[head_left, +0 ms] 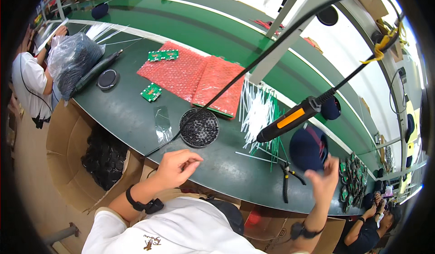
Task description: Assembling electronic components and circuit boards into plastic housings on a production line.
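My left hand hovers at the near table edge, below a round dish full of small black parts. Its fingers are curled together; whatever they may hold is hidden. On the right, my right hand is raised with thumb and fingers apart, next to a navy cap. I cannot tell whether it touches the cap. Black-handled pliers lie just left of that hand. An electric screwdriver, black with an orange panel, hangs from a cable above white and green strips.
Red bubble wrap holds green circuit boards, with another board nearby. A black round part and a plastic bag are at left. Many small assemblies lie at right. A carton stands below. Co-workers sit at both sides.
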The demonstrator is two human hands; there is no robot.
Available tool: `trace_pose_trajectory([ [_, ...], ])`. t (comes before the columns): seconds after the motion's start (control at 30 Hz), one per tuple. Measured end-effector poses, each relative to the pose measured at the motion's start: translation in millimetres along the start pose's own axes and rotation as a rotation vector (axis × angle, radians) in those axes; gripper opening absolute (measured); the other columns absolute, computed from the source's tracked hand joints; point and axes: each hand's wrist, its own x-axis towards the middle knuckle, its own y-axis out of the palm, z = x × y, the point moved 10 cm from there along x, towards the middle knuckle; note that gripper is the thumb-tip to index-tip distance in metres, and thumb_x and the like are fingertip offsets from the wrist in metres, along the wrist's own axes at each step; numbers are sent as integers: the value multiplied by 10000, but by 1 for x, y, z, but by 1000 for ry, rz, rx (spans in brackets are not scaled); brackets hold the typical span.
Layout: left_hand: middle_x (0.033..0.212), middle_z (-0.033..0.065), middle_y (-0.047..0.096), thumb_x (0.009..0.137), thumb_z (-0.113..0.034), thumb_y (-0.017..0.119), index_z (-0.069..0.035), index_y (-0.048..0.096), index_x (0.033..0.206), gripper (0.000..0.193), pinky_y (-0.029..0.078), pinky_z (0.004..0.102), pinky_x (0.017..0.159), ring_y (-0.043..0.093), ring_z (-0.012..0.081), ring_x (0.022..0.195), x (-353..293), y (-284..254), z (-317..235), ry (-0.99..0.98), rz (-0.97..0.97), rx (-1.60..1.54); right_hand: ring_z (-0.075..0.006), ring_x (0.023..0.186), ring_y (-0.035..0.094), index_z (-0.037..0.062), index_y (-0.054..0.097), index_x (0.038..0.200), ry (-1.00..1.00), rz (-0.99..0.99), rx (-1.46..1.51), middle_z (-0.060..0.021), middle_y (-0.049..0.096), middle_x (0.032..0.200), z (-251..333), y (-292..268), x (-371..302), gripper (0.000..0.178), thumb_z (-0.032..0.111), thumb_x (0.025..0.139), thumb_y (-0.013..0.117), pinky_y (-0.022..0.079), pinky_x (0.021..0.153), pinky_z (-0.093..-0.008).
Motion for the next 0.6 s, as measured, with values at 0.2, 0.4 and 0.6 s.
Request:
trace_pose_trajectory([
  [0.2,817,68,678,921,14,695,-9,729,1040,126,468,263,563,608,112,618,4,-5,3,21,-35,-52,-244,910,622,47,504,1064,-106,-95,-378,-106,624,994,-111,62,202,532,169,727,897,504,858,-367],
  [0.4,858,96,723,921,-25,695,-31,732,1035,120,525,301,593,689,180,675,1,-10,2,56,-98,58,-271,923,691,25,576,1166,-190,-120,-177,-91,695,1039,-189,144,336,508,220,822,895,568,847,-369],
  [0.6,893,92,704,931,-75,690,-47,696,1041,113,523,353,593,671,222,641,0,-2,1,82,-29,42,-326,1220,651,72,563,1399,-59,-10,-417,-156,680,1306,-208,163,360,630,284,870,832,502,1022,-410],
])
